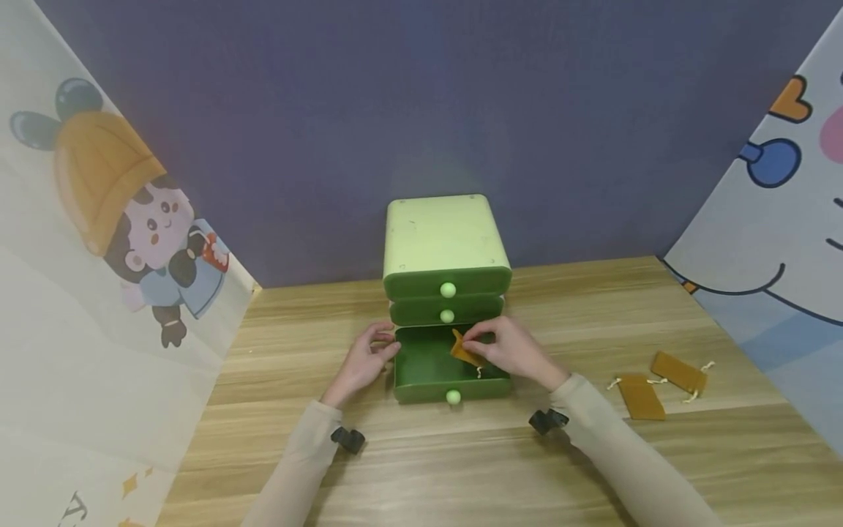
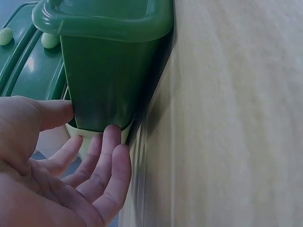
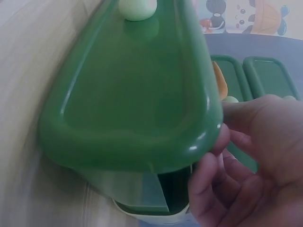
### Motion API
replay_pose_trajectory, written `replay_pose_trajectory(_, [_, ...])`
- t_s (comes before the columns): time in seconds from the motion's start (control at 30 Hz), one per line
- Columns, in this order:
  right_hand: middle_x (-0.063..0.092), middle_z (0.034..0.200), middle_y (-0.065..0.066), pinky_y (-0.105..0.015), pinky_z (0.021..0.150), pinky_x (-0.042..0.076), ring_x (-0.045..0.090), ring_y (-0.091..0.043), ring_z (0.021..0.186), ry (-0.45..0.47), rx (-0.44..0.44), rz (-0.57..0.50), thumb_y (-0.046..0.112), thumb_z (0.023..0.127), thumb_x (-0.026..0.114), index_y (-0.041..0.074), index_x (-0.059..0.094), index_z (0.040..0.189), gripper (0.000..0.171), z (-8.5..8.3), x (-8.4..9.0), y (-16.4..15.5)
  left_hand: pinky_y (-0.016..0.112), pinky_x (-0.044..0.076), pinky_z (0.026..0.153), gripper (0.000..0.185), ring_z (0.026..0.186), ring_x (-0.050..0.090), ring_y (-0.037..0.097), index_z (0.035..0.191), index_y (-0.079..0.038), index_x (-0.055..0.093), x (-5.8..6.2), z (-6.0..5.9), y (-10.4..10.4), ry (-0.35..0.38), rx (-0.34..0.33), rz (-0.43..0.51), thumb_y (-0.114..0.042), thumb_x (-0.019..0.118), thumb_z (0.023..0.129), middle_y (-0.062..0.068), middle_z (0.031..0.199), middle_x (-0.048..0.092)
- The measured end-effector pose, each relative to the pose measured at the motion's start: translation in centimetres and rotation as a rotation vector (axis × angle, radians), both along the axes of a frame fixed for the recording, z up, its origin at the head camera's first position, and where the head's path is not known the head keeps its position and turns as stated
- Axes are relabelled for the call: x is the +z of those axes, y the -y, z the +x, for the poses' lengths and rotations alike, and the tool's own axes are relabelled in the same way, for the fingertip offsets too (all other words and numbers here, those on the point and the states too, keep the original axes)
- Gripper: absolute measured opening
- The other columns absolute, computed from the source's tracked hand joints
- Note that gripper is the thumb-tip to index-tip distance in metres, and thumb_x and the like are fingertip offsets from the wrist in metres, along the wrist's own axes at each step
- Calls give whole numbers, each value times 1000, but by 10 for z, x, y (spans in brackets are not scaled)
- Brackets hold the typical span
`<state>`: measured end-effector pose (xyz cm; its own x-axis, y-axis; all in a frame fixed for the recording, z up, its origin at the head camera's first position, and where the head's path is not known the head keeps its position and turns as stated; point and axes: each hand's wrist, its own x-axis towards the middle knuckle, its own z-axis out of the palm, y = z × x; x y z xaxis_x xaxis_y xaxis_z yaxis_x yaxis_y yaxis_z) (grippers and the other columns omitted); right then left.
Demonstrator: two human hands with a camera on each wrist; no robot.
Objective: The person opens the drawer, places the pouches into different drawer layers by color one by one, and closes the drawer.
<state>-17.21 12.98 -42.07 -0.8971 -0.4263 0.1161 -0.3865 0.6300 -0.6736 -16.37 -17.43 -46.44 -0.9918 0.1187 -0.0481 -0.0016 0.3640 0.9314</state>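
A small green drawer cabinet stands against the back wall, its bottom drawer pulled out. Over that drawer my right hand pinches a brown drawstring pouch between thumb and fingers. In the right wrist view, the drawer front hides most of the pouch. My left hand is at the drawer's left side, fingers loosely bent. The left wrist view shows its thumb and fingers around the rear of the drawer's side wall, gripping nothing.
Two more brown pouches, one nearer and one farther, lie on the wooden table at the right. The upper drawers have round light green knobs. Cartoon-printed panels flank the table.
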Motion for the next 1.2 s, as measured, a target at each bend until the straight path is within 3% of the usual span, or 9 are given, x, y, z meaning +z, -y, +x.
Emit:
replay_pose_trajectory(0.13, [83,100,-1,-22,58,43,44,-4,53,16,-11,10,25,98,79,16,85,104,12,-2,0,4,43,65,83,48,121,67,46,148,-2,54,0,1,1,0,4,8,-10,68,103,28,137,63])
replay_pose_trajectory(0.47, [84,101,-3,-24,63,47,57,-5,64,8,-25,-1,25,97,80,15,85,104,13,-5,-3,10,41,64,81,49,119,67,44,149,-2,54,0,1,1,-2,4,9,-10,68,103,28,138,63])
replay_pose_trajectory(0.7, [83,104,-5,-23,52,37,33,-5,47,52,-26,-18,24,98,79,14,85,106,14,-8,-8,9,36,63,80,46,119,68,44,147,-2,55,-1,0,0,6,12,2,-11,67,104,27,136,65])
replay_pose_trajectory(0.8, [83,106,-6,-23,53,38,30,-5,45,62,-23,-20,23,98,79,12,85,107,15,-8,-10,9,38,63,81,46,120,68,44,147,-2,55,0,1,0,5,13,-2,-11,68,104,26,136,65])
replay_pose_trajectory(1.0, [83,106,-5,-26,66,49,49,-6,55,40,-31,-10,23,98,78,12,85,107,15,-6,-11,4,41,64,85,47,122,67,46,147,-2,55,1,1,-1,2,10,-4,-12,68,104,27,136,65])
replay_pose_trajectory(1.17, [83,105,-3,-42,86,61,72,-15,88,16,-43,-19,22,98,78,11,84,108,16,-3,-13,-3,41,64,83,47,123,67,46,148,-2,55,-1,-1,0,8,8,9,-11,68,103,27,136,65])
replay_pose_trajectory(1.2, [83,105,-3,-41,83,61,71,-16,84,21,-47,-30,21,98,78,10,84,108,16,-2,-13,-4,41,64,83,47,123,67,46,148,-2,55,-2,-1,0,8,8,11,-11,68,103,27,136,65])
